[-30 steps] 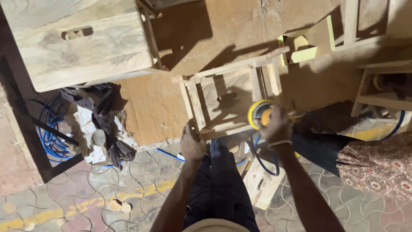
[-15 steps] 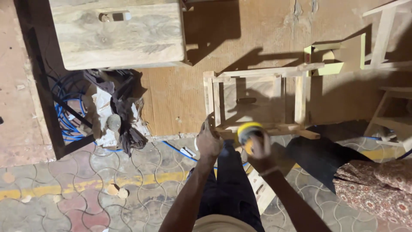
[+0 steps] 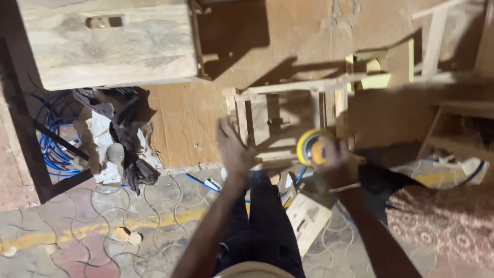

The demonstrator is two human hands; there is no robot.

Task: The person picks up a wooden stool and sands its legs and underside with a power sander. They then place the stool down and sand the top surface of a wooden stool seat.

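A pale wooden box [image 3: 110, 44] with a slot in its top is sitting at the upper left, well left of the wooden stool frame [image 3: 288, 121]. Below the box, blue cable [image 3: 54, 149] is coiling on the floor next to a heap of dark rags [image 3: 128, 139] and crumpled paper, all lying to the left of the frame.

The left hand [image 3: 234, 152] is hovering at the near left leg of the frame, fingers spread and open (it is blurred, so whether the palm is touching the wood cannot be told). The frame itself is lying on the brown board floor, its legs and rails casting long shadows.

The right hand [image 3: 337, 164] is closing around a round sander [image 3: 311, 146] with a yellow disc, pressing it against the near right side of the frame. A blue cord is trailing down from it toward the patterned tiles.

Right of the frame, other bare wooden pieces [image 3: 437, 38] are standing, and a patterned reddish cloth [image 3: 442, 226] is lying at the lower right, below them.
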